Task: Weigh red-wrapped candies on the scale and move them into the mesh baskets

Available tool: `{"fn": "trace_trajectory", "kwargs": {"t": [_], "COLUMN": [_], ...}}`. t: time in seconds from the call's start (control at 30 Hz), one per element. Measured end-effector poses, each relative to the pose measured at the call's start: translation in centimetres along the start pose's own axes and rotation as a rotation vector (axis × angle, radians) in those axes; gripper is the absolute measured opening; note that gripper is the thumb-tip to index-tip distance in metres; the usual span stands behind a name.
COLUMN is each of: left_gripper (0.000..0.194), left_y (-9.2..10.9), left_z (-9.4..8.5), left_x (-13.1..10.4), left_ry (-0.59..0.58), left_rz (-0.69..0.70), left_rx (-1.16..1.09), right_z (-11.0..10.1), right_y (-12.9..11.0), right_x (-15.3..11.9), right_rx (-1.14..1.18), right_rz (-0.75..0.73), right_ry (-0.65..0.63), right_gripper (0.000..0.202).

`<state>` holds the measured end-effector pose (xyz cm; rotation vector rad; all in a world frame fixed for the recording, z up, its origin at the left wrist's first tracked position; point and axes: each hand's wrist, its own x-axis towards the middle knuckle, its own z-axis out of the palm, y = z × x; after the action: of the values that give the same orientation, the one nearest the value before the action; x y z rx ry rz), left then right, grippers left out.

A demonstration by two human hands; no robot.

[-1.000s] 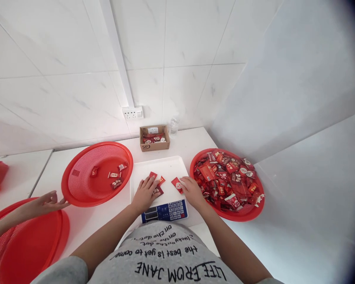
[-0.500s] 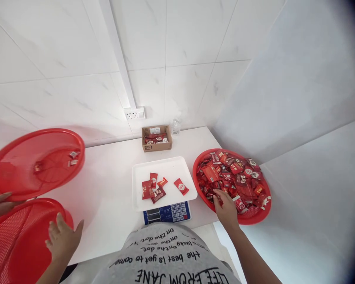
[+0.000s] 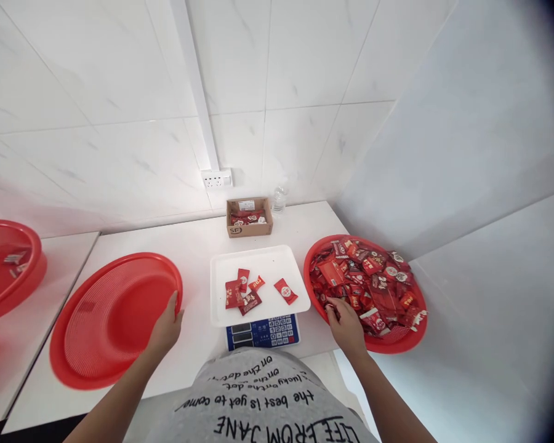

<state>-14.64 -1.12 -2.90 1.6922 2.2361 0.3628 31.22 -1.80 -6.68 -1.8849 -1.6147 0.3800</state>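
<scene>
My left hand (image 3: 165,326) is closed on the right rim of a red plastic basket (image 3: 80,375), whose mesh wall and solid base show no packets inside. My right hand (image 3: 348,327) is at the near left rim of another red basket (image 3: 418,341), heaped with small red wrapped packets (image 3: 383,280). Its thumb and fingers are pinched together; what lies between them is too small and covered to make out. Between the hands, a white tray (image 3: 263,261) tops a blue weighing scale (image 3: 262,332). Several red and dark red packets (image 3: 234,294) lie on it.
A small cardboard box (image 3: 249,230) of packets and a clear glass or bottle (image 3: 279,199) stand by the tiled wall. Another red basket (image 3: 36,271) is at the left edge. A seam (image 3: 50,323) divides the white tabletops. A socket (image 3: 216,179) sits above.
My left hand has gone from spread fingers to gripping the basket, which is now further right beside the scale. The upper basket, held by another person's hand, has moved left. My right hand barely moved.
</scene>
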Motion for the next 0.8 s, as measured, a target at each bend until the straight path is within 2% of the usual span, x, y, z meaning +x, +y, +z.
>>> {"fn": "trace_trajectory", "kwargs": {"t": [0.07,0.2,0.27,0.33,0.47,0.63,0.7,0.8], "left_gripper": [0.053,0.051,0.05,0.051,0.052,0.042,0.038,0.042], "left_y": [1.4,4.6,6.6,8.5,11.3,12.3,12.0,10.7], "left_z": [0.5,2.0,2.9,3.6,4.1,3.2,2.3,-0.1], "left_x": [0.3,0.6,0.7,1.0,1.9,2.6,2.9,3.8], "left_ry": [-0.03,0.037,-0.017,-0.109,-0.203,-0.226,-0.176,0.04], "left_rz": [0.079,0.307,0.459,0.536,0.473,0.404,0.339,0.189], "left_rx": [-0.029,-0.013,0.006,0.029,0.059,-0.076,-0.168,-0.222], "right_z": [0.0,0.4,1.0,1.6,2.7,2.9,2.9,2.9], "right_y": [-0.2,-1.2,-2.0,-2.8,-3.9,-3.7,-3.6,-3.6], "right_x": [0.1,0.8,1.4,2.0,2.9,2.9,2.8,2.8], "right_rx": [0.003,0.008,0.021,0.033,0.006,-0.001,-0.001,-0.005], "right_rz": [-0.001,0.016,0.026,0.026,0.055,0.09,0.096,0.101], "right_ry": [-0.03,-0.094,-0.137,-0.171,-0.184,-0.196,-0.192,-0.19], "right_gripper": [0.035,0.04,0.043,0.046,0.05,0.052,0.051,0.051]}}
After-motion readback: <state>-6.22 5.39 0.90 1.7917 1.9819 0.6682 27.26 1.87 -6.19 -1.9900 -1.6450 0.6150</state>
